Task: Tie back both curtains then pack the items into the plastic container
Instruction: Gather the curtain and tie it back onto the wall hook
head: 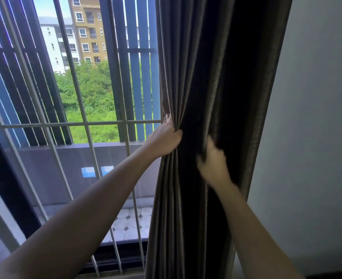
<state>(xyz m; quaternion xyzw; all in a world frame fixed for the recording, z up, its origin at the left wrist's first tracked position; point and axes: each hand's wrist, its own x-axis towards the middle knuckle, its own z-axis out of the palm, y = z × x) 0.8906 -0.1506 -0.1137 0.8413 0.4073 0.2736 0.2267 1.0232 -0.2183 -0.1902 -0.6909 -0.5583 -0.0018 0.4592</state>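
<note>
Toward three o'clock of the window (89, 93), the curtain (216, 77) is being gathered: left hand (165, 138) clutches its edge, right hand (213, 160), blurred, meets the folds, grip unclear; next likely needs a tie wrapped round.

Daylight through window (81, 87), curtain (206, 77) in shadow, right hand (212, 161) motion-blurred

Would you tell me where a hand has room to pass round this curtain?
Free: right of the curtain, along the bare wall, and left of it, before the window grille. Crowded: mid-curtain, where the left hand grips the folds and the blurred right hand meets them.
</note>
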